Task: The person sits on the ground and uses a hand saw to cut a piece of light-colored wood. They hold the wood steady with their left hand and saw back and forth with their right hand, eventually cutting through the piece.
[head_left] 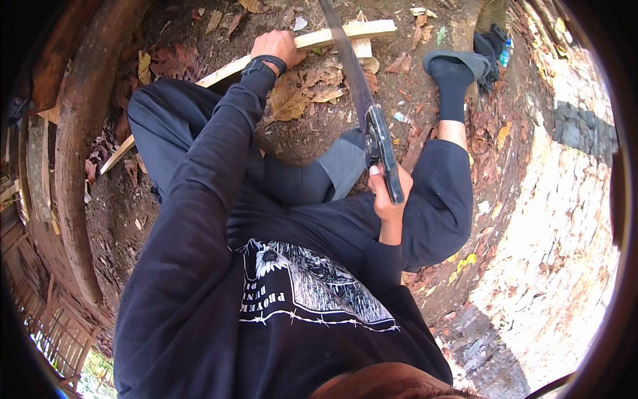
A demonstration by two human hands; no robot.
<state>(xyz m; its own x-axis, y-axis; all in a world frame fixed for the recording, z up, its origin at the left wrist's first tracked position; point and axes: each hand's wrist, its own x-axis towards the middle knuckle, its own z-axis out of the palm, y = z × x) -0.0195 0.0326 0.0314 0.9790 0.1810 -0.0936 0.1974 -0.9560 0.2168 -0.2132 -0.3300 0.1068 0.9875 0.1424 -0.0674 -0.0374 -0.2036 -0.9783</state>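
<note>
A long pale wooden strip [232, 69] slants over the ground, its far end to the right and its near end beyond my left knee. My left hand [276, 46], with a dark watch on the wrist, is closed on the strip. In my right hand [391, 193] is the dark handle of a handsaw [352, 66]. The saw's blade points away from me and crosses the strip to the right of my left hand; whether its teeth are in the wood I cannot tell. A short wood block [361, 48] lies under the strip near the blade.
My grey clog-like shoes [465, 61] stand on brown soil amid dry leaves [290, 100]. A thick log [73, 146] runs along the left, with slatted wood [60, 326] below it. At the far right are a dark bundle [490, 50] and a clear bottle [506, 54].
</note>
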